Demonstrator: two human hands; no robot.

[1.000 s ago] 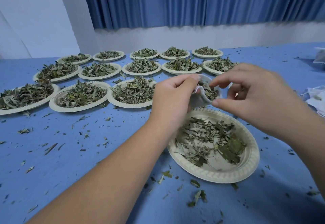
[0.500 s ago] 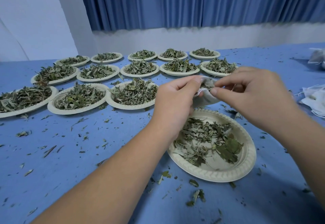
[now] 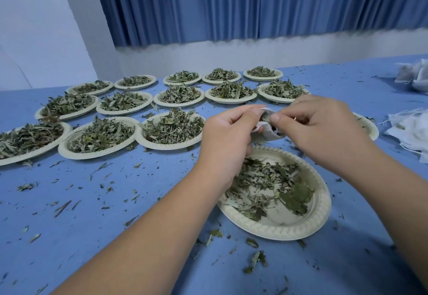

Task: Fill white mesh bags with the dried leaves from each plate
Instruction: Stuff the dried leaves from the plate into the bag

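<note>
A small white mesh bag hangs between my two hands, above the far rim of a cream paper plate. My left hand pinches the bag's mouth on the left side. My right hand pinches the mouth from the right, thumb and forefinger close to the left fingertips. Dark leaf bits show in the nearly closed opening. A thin layer of dried green leaves lies in the plate below, with bare plate showing at its near side.
Several paper plates heaped with dried leaves stand in rows across the blue table to the left and back. A plate rim shows behind my right hand. White mesh bags lie at the right edge. Leaf crumbs litter the cloth.
The bag's mouth, held wide a second ago with leaves showing inside, has been drawn nearly closed as my fingertips came together. Both hands rose slightly.
</note>
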